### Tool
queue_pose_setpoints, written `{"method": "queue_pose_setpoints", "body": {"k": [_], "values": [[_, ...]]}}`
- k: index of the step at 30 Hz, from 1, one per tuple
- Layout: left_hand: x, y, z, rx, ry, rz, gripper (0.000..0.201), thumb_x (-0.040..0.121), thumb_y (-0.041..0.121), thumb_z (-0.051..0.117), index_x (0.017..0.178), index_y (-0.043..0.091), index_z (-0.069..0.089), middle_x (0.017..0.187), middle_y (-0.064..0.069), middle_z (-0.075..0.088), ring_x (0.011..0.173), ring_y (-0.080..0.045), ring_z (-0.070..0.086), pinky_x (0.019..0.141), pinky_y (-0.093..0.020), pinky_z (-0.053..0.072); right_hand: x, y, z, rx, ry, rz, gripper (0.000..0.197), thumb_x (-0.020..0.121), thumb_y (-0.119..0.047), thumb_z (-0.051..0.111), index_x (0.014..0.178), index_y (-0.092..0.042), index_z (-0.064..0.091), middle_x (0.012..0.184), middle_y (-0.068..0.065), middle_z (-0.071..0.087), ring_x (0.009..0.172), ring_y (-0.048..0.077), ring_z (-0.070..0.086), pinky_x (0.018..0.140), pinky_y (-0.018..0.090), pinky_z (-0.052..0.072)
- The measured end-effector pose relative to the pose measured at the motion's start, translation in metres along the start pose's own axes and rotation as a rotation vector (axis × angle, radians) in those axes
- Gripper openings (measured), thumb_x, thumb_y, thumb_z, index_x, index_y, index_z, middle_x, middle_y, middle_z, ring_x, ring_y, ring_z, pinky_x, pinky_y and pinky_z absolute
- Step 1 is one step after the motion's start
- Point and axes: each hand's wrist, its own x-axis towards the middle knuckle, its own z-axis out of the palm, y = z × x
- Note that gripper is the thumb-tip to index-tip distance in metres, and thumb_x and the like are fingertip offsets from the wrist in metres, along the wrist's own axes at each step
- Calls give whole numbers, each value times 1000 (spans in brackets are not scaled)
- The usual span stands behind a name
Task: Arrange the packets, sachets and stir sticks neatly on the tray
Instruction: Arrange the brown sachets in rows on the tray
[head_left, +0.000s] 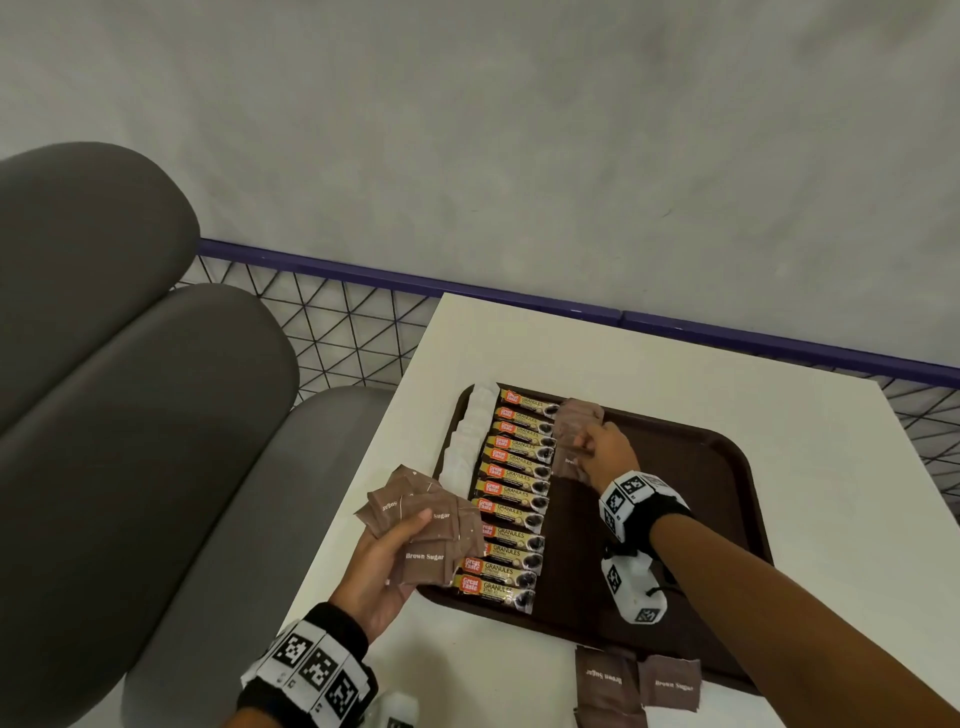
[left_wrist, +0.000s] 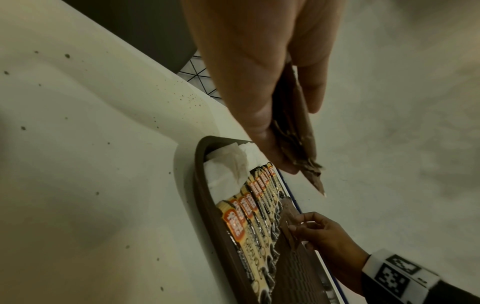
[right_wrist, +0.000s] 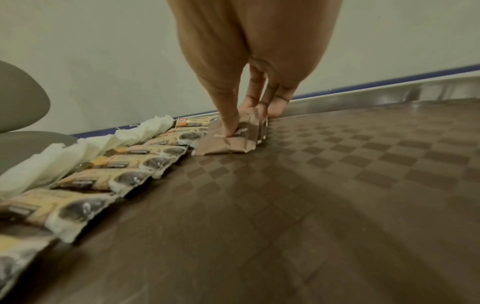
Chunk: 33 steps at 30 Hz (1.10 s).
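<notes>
On the tray (head_left: 701, 467), beside a row of coffee packets (head_left: 511, 499), lie creased brown sachets (head_left: 576, 418); the right grip (head_left: 605, 449) pinches the nearest one, thumb on top; the left grip (head_left: 379, 566) clasps a fanned bunch (head_left: 426, 525) above the bench (head_left: 519, 343) edge.

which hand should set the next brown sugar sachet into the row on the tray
Right. The right hand pinches the sachet row on the tray beside the coffee packets; the left hand hangs beside the tray's left edge, gripping the spare sachets.
</notes>
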Motion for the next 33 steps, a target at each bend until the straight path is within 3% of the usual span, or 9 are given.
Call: {"method": "queue_pose_setpoints", "body": {"k": [4, 7, 9, 14, 18, 21, 23, 29, 33], "values": [[2, -2, -3, -32, 12, -36, 36, 88, 8, 49, 124, 7, 54, 101, -16, 68, 84, -27, 67, 59, -31, 59, -4, -2, -3, -126, 50, -2, 23, 80, -8, 62, 102, -8, 58, 112, 13, 50, 106, 32, 47, 89, 39, 43], [1, -3, -1, -28, 17, -53, 32, 90, 6, 45, 121, 7, 54, 100, -17, 67, 84, -29, 64, 58, -31, 58, -10, -5, -5, -208, 77, 8, 46, 84, -19, 62, 125, -7, 45, 125, 14, 44, 117, 30, 39, 97, 38, 39], [0, -2, 1, -13, 22, -49, 31, 90, 3, 46, 119, 8, 55, 102, -17, 67, 87, -30, 64, 60, -32, 58, -17, -11, -6, -177, 132, -15, 50, 85, -25, 61, 128, -6, 42, 127, 13, 44, 119, 30, 38, 99, 37, 38], [-5, -2, 7, 28, 12, -33, 28, 89, 0, 50, 113, 13, 58, 99, -13, 71, 86, -28, 67, 65, -33, 58, -43, -30, -4, 149, 137, -176, 27, 86, -24, 60, 108, -10, 54, 113, 7, 47, 109, 20, 40, 94, 34, 39], [-11, 0, 15, 52, -21, -12, 28, 88, -1, 52, 110, 14, 58, 96, -12, 72, 80, -24, 71, 64, -32, 59, -67, -54, 0, 432, -12, -272, 12, 87, -24, 62, 92, -17, 53, 93, 3, 54, 83, 10, 51, 74, 24, 43], [-15, 0, 19, 70, -47, 8, 36, 86, -1, 55, 120, 10, 55, 108, -17, 68, 86, -26, 70, 66, -32, 59, -88, -75, 0, 523, -281, -272, 12, 88, -29, 59, 91, -19, 53, 94, -1, 55, 77, 3, 48, 71, 17, 39], [-18, 0, 21, 93, -65, 18, 40, 85, 1, 57, 124, 9, 53, 114, -20, 65, 90, -28, 69, 68, -34, 59, -98, -83, 3, 520, -380, -263, 20, 87, -33, 60, 96, -16, 54, 94, -3, 55, 75, 1, 47, 70, 16, 38], [-22, -1, 23, 83, -57, 2, 37, 87, 8, 57, 123, 13, 54, 114, -19, 66, 99, -32, 65, 76, -38, 56, -108, -86, 8, 649, -391, -164, 19, 84, -23, 66, 76, -20, 49, 74, -5, 53, 65, 5, 49, 58, 12, 41], [-23, -3, 25, 82, -43, -4, 26, 89, 3, 52, 112, 17, 58, 98, -13, 71, 88, -27, 67, 67, -34, 58, -111, -84, 7, 799, -372, -86, 20, 85, -18, 65, 73, -15, 49, 71, 0, 57, 61, 11, 54, 52, 16, 43]]}}
